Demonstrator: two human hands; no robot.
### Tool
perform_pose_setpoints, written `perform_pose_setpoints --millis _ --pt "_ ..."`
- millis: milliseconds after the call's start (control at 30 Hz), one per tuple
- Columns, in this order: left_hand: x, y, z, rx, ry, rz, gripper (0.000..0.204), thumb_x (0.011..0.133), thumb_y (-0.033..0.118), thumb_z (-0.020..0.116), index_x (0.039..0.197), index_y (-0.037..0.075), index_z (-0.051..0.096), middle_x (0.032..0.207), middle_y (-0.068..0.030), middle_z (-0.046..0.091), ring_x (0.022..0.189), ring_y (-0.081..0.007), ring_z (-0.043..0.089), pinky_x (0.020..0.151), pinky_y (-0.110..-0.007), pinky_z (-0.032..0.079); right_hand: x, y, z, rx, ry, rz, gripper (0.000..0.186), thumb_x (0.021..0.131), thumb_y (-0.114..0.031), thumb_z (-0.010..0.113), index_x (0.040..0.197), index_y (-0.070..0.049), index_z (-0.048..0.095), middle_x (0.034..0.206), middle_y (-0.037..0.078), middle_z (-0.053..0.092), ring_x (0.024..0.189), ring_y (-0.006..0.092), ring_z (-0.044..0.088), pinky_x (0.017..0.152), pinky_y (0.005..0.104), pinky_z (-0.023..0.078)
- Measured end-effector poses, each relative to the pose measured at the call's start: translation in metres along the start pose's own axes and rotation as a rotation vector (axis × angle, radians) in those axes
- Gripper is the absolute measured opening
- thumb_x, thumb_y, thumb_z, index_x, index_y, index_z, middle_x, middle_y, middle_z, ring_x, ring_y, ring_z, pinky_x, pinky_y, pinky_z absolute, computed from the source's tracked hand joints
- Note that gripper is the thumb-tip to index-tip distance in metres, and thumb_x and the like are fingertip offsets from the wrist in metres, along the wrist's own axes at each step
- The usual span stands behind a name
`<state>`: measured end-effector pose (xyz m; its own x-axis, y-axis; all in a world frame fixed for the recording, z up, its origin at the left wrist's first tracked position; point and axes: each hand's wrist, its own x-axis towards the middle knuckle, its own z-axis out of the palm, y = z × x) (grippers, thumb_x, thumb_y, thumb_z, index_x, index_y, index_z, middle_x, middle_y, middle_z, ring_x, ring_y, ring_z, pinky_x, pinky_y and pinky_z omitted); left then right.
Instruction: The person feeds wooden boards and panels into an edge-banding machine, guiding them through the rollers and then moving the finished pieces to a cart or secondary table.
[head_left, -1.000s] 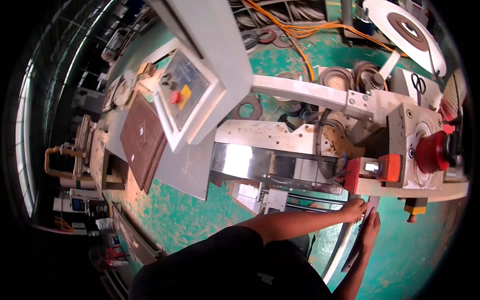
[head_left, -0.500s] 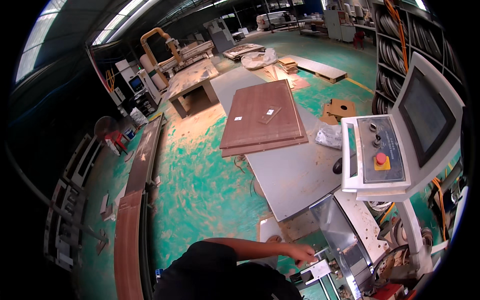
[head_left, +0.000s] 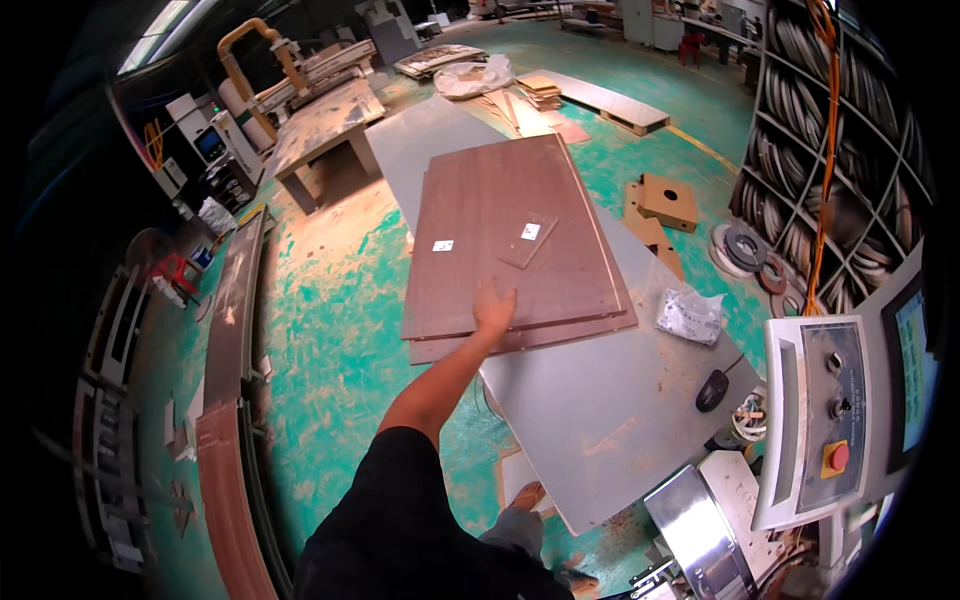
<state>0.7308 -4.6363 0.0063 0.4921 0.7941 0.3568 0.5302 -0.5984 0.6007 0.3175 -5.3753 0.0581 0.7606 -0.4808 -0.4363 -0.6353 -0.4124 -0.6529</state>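
My left hand (head_left: 495, 308) reaches forward over a stack of brown panels (head_left: 460, 200), fingers apart and holding nothing, near the front edge of the top panel; I cannot tell if it touches the surface. A small brown piece (head_left: 520, 251) with a white label lies on the panels just beyond my fingers, and another white label (head_left: 442, 245) is to its left. The stack rests on a grey board (head_left: 610, 430), beside a white plastic bag (head_left: 690, 315) and a black mouse (head_left: 712, 390). My right hand is out of view.
A control panel (head_left: 810, 420) and steel machine part (head_left: 700, 530) stand at the right. A rack (head_left: 830, 150) of coiled strips is behind them. Long boards (head_left: 225, 440) run along the left. A table (head_left: 320, 130), pallet (head_left: 610, 100) and cardboard pieces (head_left: 668, 200) lie farther off.
The view has swung left from the machine to the panels. My left hand has left the machine and reached forward over the stack. My right hand, earlier gripping a strip, is out of view.
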Motion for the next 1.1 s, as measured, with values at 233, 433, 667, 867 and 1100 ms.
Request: perform_pose_setpoints --millis 233,433,667,867,1100 --pt "0.097 0.042 0.062 0.095 -0.106 0.102 0.109 0.072 0.065 0.087 0.149 -0.001 0.048 0.138 -0.0255 0.059 0.135 -0.0432 0.053 0.114 -0.057 0.040 -0.050 0.006 0.046 -0.047 0.109 -0.013 0.050 0.109 -0.033 0.066 0.139 0.007 0.059 0.124 0.022 0.068 0.096 0.0305 0.073 0.087 0.0398 0.058" --pt "0.109 0.053 0.060 -0.085 -0.227 0.165 0.094 0.073 0.044 0.091 0.147 0.000 0.051 0.136 -0.0250 0.060 0.129 -0.0432 0.057 0.109 -0.051 0.047 -0.034 -0.081 0.067 -0.069 0.120 -0.074 0.036 0.110 -0.018 0.060 0.136 0.006 0.061 0.119 0.019 0.070 0.098 0.0263 0.070 0.086 0.0383 0.054" --pt "-0.001 0.155 -0.109 -0.442 -0.964 0.453 0.094 0.070 0.024 0.092 0.151 0.005 0.049 0.140 -0.0215 0.060 0.129 -0.0349 0.061 0.112 -0.043 0.047 -0.026 -0.220 0.097 0.076 0.320 -0.437 0.026 0.106 -0.019 0.062 0.122 0.001 0.064 0.113 0.014 0.066 0.094 0.0242 0.060 0.083 0.0388 0.050" --pt "-0.128 0.245 -0.152 -0.524 -1.713 1.057 0.094 0.067 0.015 0.090 0.151 0.009 0.050 0.143 -0.0149 0.059 0.140 -0.0352 0.050 0.121 -0.048 0.036 0.010 -0.347 0.088 -0.276 0.052 -0.782 0.052 0.096 -0.028 0.075 0.143 -0.007 0.062 0.150 0.020 0.056 0.139 0.0418 0.050 0.116 0.0484 0.040" --pt "-0.219 0.309 -0.139 -0.662 -1.655 1.529 0.093 0.073 0.014 0.087 0.156 0.007 0.044 0.146 -0.0166 0.056 0.141 -0.0370 0.048 0.125 -0.052 0.030 0.016 -0.223 0.051 0.374 -0.608 -0.119 0.033 0.111 -0.036 0.062 0.116 -0.004 0.066 0.093 -0.004 0.061 0.084 0.0074 0.053 0.075 0.0270 0.044"
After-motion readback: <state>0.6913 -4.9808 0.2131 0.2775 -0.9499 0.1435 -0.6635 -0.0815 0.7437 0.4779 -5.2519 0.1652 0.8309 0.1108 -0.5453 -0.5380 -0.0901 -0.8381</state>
